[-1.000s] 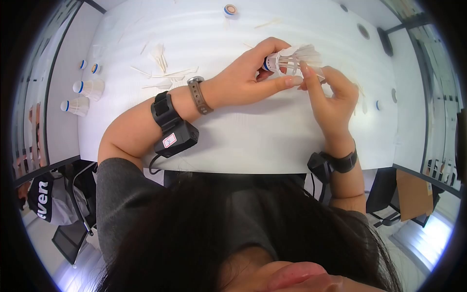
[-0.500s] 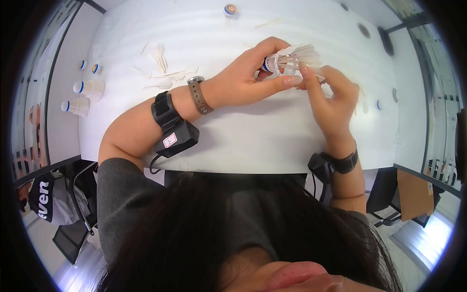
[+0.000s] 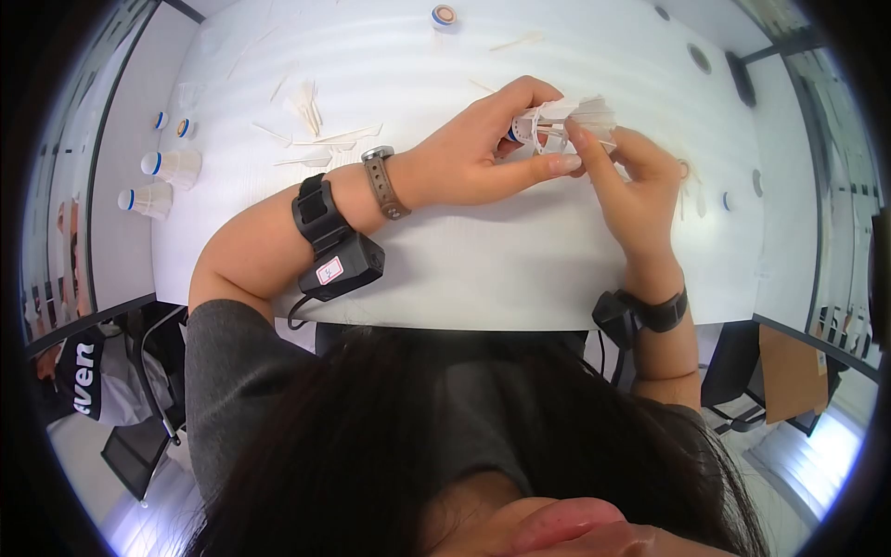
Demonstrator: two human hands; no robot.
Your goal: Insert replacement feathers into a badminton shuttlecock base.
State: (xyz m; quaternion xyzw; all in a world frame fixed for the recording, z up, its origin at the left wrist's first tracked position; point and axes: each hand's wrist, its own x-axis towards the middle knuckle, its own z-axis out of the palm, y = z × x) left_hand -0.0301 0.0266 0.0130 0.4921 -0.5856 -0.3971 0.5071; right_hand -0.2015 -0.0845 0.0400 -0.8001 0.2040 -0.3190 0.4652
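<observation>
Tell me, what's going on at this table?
A person seated at a white table holds a shuttlecock in both bare hands. The left hand grips it near the cork end, while the right hand pinches at its feathered skirt. Loose feathers lie scattered on the table beyond the left wrist, and two other shuttlecocks lie near the table's left edge.

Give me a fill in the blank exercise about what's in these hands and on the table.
1. The left hand and right hand together hold one white ____ over the table.
2. The watch is on the ____ wrist.
3. Loose ____ lie scattered on the table near the left wrist.
Missing words: shuttlecock; left; feathers.
</observation>
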